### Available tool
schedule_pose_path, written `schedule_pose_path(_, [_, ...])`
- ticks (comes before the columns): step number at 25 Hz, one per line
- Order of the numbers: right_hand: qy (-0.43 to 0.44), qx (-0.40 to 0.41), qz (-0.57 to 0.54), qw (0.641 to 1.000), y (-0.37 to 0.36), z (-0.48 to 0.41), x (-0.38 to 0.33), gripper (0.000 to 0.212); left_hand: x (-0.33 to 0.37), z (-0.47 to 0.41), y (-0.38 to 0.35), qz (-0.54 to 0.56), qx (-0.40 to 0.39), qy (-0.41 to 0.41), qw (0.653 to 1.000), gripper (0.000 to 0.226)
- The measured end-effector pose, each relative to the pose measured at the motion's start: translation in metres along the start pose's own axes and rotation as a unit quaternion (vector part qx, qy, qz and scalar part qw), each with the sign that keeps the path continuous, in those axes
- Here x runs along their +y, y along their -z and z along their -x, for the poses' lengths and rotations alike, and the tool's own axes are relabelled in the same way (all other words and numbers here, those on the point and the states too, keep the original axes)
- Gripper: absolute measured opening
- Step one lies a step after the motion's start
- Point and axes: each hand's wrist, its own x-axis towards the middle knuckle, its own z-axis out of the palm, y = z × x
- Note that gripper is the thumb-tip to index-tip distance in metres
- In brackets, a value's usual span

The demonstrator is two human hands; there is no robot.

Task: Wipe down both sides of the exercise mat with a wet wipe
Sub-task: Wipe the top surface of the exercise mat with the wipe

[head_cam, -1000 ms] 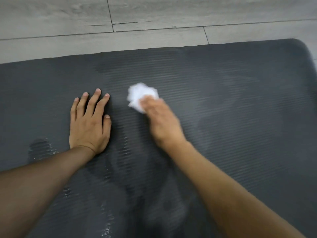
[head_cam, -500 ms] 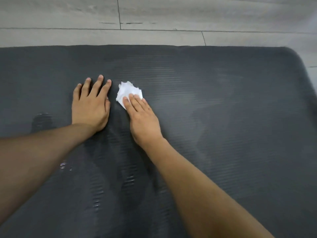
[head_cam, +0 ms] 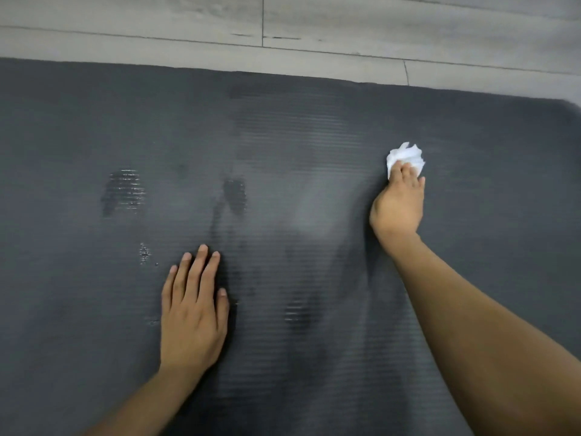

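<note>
We see one dark grey exercise mat [head_cam: 471, 136] lying flat under both hands. Its ribbed face is up, and its long axis runs left to right across the view. Its far edge lies beyond our fingertips against the pale plank floor [head_cam: 408, 26], and a rounded corner shows far out past the right hand. Our left hand [head_cam: 193, 316] rests palm down on the mat, relaxed, fingers straight and close together, pointing away from us. Our right hand [head_cam: 397, 206] reaches further out and well to the right of the left, fingers curled over one crumpled white wet wipe [head_cam: 405, 157], pressing it on the mat. Two dark wet patches [head_cam: 124, 191] glisten ahead of the left hand, with fainter streaks between the hands.
</note>
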Motion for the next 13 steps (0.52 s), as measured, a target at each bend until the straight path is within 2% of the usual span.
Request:
schedule_pose_path(2, [0.143,-0.016,-0.045,0.988,-0.017,0.027,-0.037,0.064,-0.002,-0.006,-0.005,-0.011,0.005,0.002,1.000,0.057])
schedule_pose_path(4, [0.338,-0.050,-0.075,0.937,-0.032,0.077,-0.076,0.057,-0.002,-0.008,-0.008,-0.018,0.011,-0.001,1.000,0.057])
schedule_pose_path(6, [0.453,-0.072,-0.071,0.886,-0.032,0.096,-0.084,0.055,-0.002,-0.005,-0.008,-0.029,0.014,0.000,0.999,0.057])
schedule_pose_path(7, [0.453,-0.074,-0.068,0.886,-0.026,0.086,-0.071,0.054,-0.002,-0.006,-0.008,-0.035,0.014,-0.002,0.999,0.057])
schedule_pose_path(8, [0.406,-0.057,-0.061,0.910,-0.019,0.070,-0.047,0.052,-0.002,-0.008,-0.009,-0.039,0.014,-0.004,0.999,0.057])
schedule_pose_path(10, [0.221,-0.023,-0.017,0.975,-0.003,0.034,0.021,0.049,-0.002,-0.009,-0.011,-0.045,0.018,-0.005,0.999,0.057])
schedule_pose_path(12, [0.060,-0.006,0.021,0.998,0.018,0.011,0.081,0.059,-0.002,-0.009,-0.012,-0.047,0.030,-0.003,0.998,0.057])
schedule_pose_path(13, [0.010,-0.002,0.032,0.999,0.023,0.008,0.092,0.062,-0.002,-0.009,-0.013,-0.047,0.033,-0.005,0.998,0.057])
